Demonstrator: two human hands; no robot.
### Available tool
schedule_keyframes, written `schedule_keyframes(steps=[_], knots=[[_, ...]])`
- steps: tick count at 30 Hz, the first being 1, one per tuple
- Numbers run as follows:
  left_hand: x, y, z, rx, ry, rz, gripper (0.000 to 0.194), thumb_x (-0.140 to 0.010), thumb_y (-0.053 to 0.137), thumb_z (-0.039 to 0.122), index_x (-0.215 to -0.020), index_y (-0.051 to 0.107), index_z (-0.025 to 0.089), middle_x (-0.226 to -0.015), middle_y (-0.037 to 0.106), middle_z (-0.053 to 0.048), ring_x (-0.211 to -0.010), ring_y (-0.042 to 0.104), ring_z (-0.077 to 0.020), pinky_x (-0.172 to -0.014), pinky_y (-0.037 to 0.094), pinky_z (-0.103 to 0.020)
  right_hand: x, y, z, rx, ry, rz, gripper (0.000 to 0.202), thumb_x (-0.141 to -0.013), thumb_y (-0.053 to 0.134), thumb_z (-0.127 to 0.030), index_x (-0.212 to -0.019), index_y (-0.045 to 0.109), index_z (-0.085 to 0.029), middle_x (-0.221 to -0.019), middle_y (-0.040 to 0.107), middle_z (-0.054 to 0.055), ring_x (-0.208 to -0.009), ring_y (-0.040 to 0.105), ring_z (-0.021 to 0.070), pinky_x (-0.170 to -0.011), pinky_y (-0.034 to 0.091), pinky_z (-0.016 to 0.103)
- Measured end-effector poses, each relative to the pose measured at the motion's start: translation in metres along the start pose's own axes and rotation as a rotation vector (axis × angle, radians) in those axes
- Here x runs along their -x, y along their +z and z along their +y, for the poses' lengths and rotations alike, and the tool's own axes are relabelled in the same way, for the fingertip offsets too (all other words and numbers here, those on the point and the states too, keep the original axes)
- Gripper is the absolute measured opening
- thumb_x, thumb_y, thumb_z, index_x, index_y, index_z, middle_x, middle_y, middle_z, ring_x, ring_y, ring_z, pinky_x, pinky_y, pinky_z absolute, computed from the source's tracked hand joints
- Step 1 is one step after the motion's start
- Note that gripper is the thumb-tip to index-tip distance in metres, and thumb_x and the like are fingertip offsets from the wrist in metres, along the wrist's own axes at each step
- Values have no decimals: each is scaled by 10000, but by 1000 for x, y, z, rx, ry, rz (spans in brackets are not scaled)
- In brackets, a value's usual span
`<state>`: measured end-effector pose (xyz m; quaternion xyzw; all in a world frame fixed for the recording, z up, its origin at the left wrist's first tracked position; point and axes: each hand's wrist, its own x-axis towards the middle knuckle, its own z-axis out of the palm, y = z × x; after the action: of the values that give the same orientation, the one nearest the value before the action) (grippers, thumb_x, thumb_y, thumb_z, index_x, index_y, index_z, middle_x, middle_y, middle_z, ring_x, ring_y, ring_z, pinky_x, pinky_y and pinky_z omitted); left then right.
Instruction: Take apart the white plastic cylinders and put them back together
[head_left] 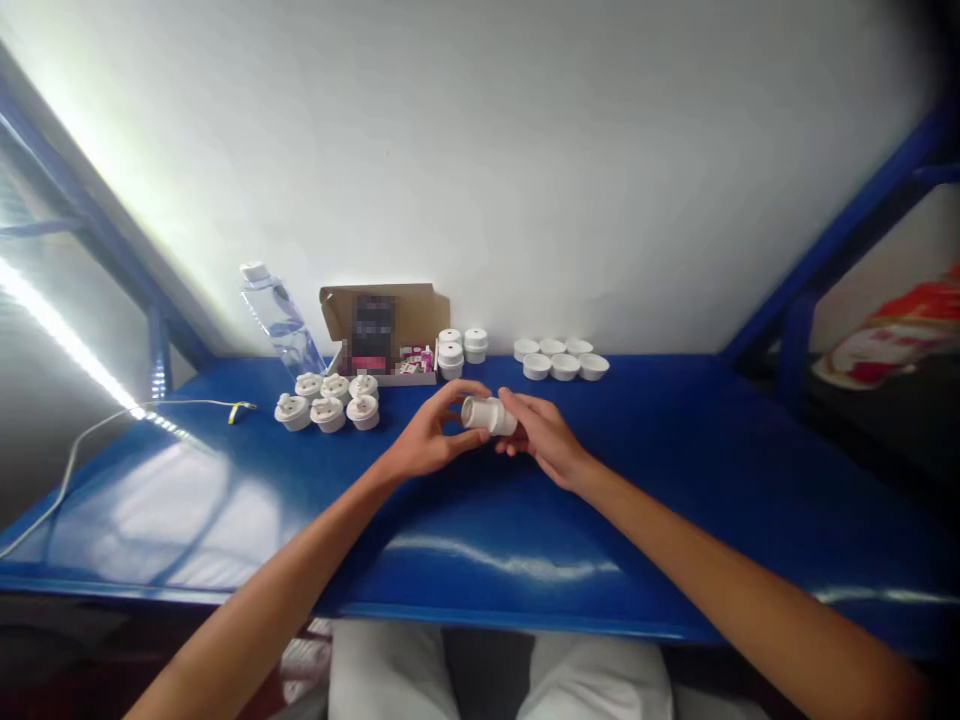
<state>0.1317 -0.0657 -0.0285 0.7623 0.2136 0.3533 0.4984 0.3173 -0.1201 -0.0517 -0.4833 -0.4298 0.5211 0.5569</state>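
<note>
My left hand (439, 428) and my right hand (545, 432) meet above the middle of the table, both closed on one white round plastic housing (489, 414). It lies on its side in the air. The left fingers and thumb grip its narrower left end, while the right fingers wrap the wider right end and hide part of it. On the table to the left stand several white round units (328, 412) with small fittings on top. Behind the hands are white capped cylinders (451, 358). Several white cups (564, 366) sit in two rows at the back right.
An open cardboard box (416, 300) with small pink-and-white items stands against the wall. Beside it a clear bottle (281, 318) leans. A white cable (180, 403) with a yellow tag crosses the left of the blue table (675, 560). Blue frame posts (806, 250) flank both sides.
</note>
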Motion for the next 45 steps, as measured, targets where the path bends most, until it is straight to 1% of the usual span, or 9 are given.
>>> schedule_keyframes(steps=[6, 11, 14, 19, 25, 29, 34, 38, 45], knots=[[-3, -4, -10, -4, -210, 50, 505, -940, 600, 569, -1255, 482, 192, -1013, 671, -77, -794, 669, -173, -718, 520, -303, -1, 3, 5, 71, -298, 94, 461, -734, 848, -533, -1005, 640, -224, -1052, 724, 48, -848, 717, 201, -766, 600, 334], [0, -10, -2, -207, 68, 19, 617, -783, 827, 432, -1287, 534, 229, -1345, 602, -125, -1261, 578, -296, -995, 479, -376, -3, 2, 4, -10, -67, 81, 496, -806, 709, -660, -969, 640, -197, -841, 716, 41, -656, 668, 180, -570, 514, 298], [0, -6, -3, -222, 30, 45, 711, -821, 786, 465, -1405, 446, 242, -1446, 538, -152, -1282, 571, -297, -979, 491, -385, -5, -1, 2, 65, -149, 167, 497, -747, 778, -622, -958, 654, -190, -829, 720, 32, -675, 651, 167, -592, 498, 281], [-2, -8, -21, -173, -122, -44, 446, -978, 542, 552, -1206, 576, 171, -963, 711, -78, -852, 676, -200, -764, 514, -322, -5, -4, -1, 118, -216, 133, 490, -742, 794, -594, -987, 671, -188, -879, 747, 55, -726, 668, 182, -649, 532, 301], [-2, -8, -14, -425, 157, 71, 365, -892, 710, 445, -1134, 606, 191, -1154, 689, -83, -1047, 642, -224, -923, 499, -352, -11, -10, 3, 233, -217, 158, 512, -783, 747, -611, -1056, 663, -186, -906, 761, 83, -724, 687, 209, -671, 552, 342], [-3, -17, -4, -694, 202, 124, 308, -921, 656, 422, -1137, 609, 207, -1190, 675, -97, -1111, 630, -260, -972, 487, -401, -22, -22, 4, 597, -389, 292, 448, -766, 763, -500, -1091, 670, -207, -1036, 749, 76, -692, 632, 182, -697, 538, 358], [-6, -49, -2, -986, 90, 297, 148, -928, 592, 327, -990, 632, 198, -1050, 690, -95, -1039, 643, -270, -914, 478, -388, -54, -28, 5, 889, -469, 213, 343, -799, 682, -317, -1123, 660, -203, -990, 721, 54, -673, 608, 165, -767, 550, 381], [-6, -71, 3, -1177, -81, 381, 194, -946, 541, 360, -930, 642, 195, -982, 704, -109, -946, 652, -278, -839, 465, -384, -83, -18, 7, 844, -474, 193, 420, -803, 615, -224, -1219, 614, -174, -1234, 636, 126, -834, 678, 189, -829, 580, 380], [3, -96, 4, -1323, -290, 213, 271, -865, 611, 377, -1053, 667, 190, -1084, 707, -142, -1017, 645, -328, -869, 472, -418, -67, -17, 5, 1199, -594, 205, 508, -829, 582, -164, -1337, 553, -175, -1452, 510, 183, -1359, 502, 332, -1140, 405, 484]])
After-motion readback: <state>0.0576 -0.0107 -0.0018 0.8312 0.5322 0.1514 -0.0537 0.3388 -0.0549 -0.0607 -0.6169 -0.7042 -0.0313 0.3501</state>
